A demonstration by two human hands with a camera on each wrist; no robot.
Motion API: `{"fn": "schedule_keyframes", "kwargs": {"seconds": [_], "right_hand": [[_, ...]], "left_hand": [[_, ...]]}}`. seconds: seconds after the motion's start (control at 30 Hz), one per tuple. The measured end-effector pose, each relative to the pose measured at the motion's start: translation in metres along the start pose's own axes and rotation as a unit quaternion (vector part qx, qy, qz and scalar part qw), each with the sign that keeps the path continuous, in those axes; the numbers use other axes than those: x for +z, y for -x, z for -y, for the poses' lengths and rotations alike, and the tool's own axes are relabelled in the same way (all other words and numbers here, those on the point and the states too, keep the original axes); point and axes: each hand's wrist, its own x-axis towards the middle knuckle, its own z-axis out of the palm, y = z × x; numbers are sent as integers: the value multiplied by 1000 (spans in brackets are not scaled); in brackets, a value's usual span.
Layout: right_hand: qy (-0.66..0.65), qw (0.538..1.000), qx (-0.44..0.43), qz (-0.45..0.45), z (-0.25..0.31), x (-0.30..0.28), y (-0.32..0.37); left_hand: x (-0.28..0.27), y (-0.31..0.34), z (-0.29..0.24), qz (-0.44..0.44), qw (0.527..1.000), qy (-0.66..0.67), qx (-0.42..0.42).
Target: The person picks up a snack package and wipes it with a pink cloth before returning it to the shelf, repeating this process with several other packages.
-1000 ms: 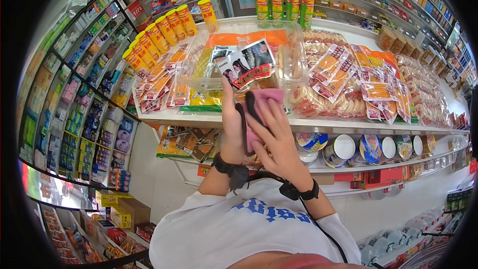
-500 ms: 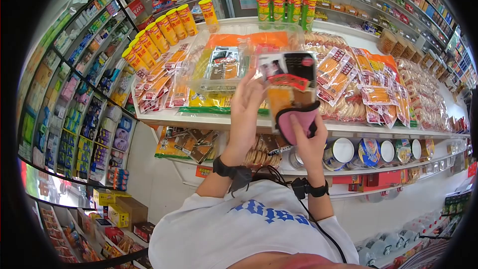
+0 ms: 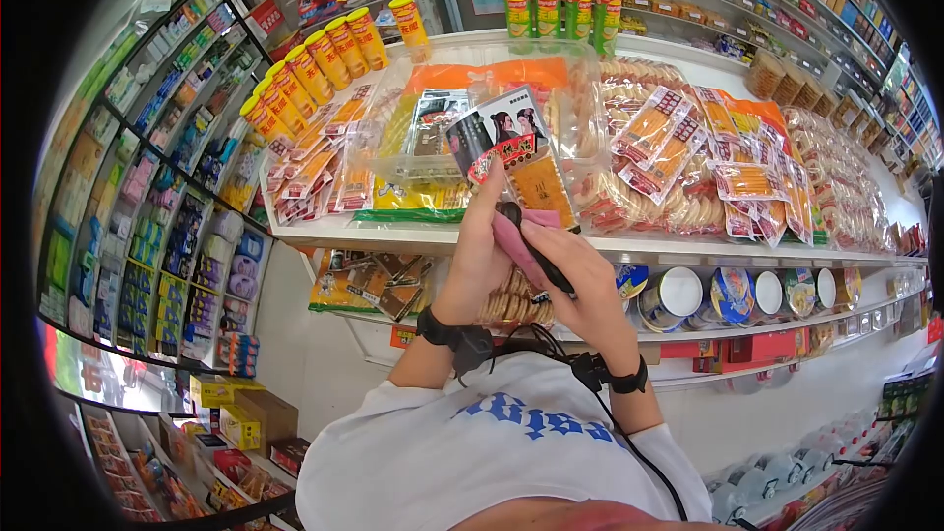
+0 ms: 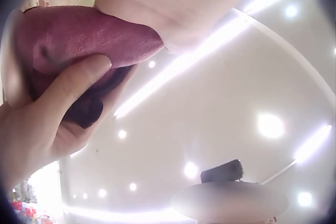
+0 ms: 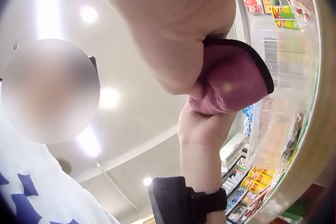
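Note:
In the head view, a snack packet (image 3: 541, 187) with a black and white printed top and an orange-brown lower part tilts in front of my chest. My left hand (image 3: 477, 246) holds it near its left edge, one digit pointing up across the print; the other left fingers are mostly hidden. My right hand (image 3: 585, 280) grips a folded pink cloth (image 3: 526, 246) with black edging, against the packet's lower part. In the left wrist view, a thumb presses the pink cloth (image 4: 79, 32). The right wrist view shows the pink cloth (image 5: 236, 79) bunched between both hands.
A clear plastic tray (image 3: 590, 138) with more packets stands on the white display table (image 3: 354, 231). Yellow cans (image 3: 315, 59) and green cans (image 3: 562, 15) line its back. Bagged snacks (image 3: 654, 138) lie to the right. Cup tubs (image 3: 678, 297) fill the shelf below.
Half a second ago, my right hand held cloth and packet further right, with my left hand apart. Now the packet is back left, turned to another angle, and my left hand is on it.

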Motion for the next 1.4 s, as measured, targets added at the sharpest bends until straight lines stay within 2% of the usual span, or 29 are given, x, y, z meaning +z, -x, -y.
{"fn": "schedule_keyframes", "kwargs": {"seconds": [0.1, 0.2, 0.33, 0.4, 0.47, 0.5, 0.6, 0.63, 0.73, 0.77, 0.83, 0.9, 1.0, 1.03, 1.13, 1.2, 1.27, 1.33, 1.37, 1.4], "right_hand": [[-21, 998, 35, -43, 16, 3, -8], [20, 998, 19, -51, 22, 10, -13], [-21, 999, 24, 7, 7, -3, -1], [-48, 998, 6, 50, 4, -5, 2], [-83, 996, 16, 39, 11, -8, 1], [-99, 994, 19, 34, 15, -9, 1], [-71, 976, 88, -186, 17, -2, 8], [-46, 965, 108, -235, 14, 0, 9], [97, 980, 34, -170, 14, 2, -15], [140, 981, 47, -126, 23, 5, -17], [143, 986, 26, -81, 24, 10, -14], [136, 990, -19, -28, 18, 15, -10], [113, 993, -30, -13, 18, 19, -7], [120, 992, -16, -42, 16, 21, -8], [140, 982, 28, -124, 8, 27, -10], [153, 970, 67, -179, 3, 30, -9], [6, 972, 155, -178, -4, 26, -3], [-140, 945, 239, -172, -12, 20, 5], [-211, 934, 214, -193, -14, 21, 7], [-200, 937, 220, -184, -12, 17, 8]], "left_hand": [[-13, -3, 5, 37, 998, 52, -19], [-20, -7, 9, 26, 998, 55, -9], [-23, -6, 2, 46, 998, 16, -35], [-27, -12, 0, 27, 997, 62, -37], [-24, -17, -7, 5, 996, 79, -31], [-20, -11, -12, -39, 998, 30, -27], [-33, -15, 3, -17, 992, -120, 41], [-33, -12, 9, 9, 994, -106, 22], [-13, 3, 20, 50, 989, 106, -86], [5, 11, 20, 35, 988, 133, -74], [-15, 4, 20, 50, 985, 132, -102], [-25, -1, 10, 79, 967, 210, -120], [-32, -1, -7, 147, 978, 106, -103], [-32, -2, -7, 178, 968, 136, -112], [-22, -3, 8, 71, 977, 198, -25], [-18, -3, 4, 76, 985, 152, -25], [-19, -2, -1, 79, 989, 119, -38], [-21, -4, -2, 63, 995, 69, -32], [-23, -4, -3, 50, 997, 52, -26], [-24, -5, -2, 38, 998, 34, -20]]}}
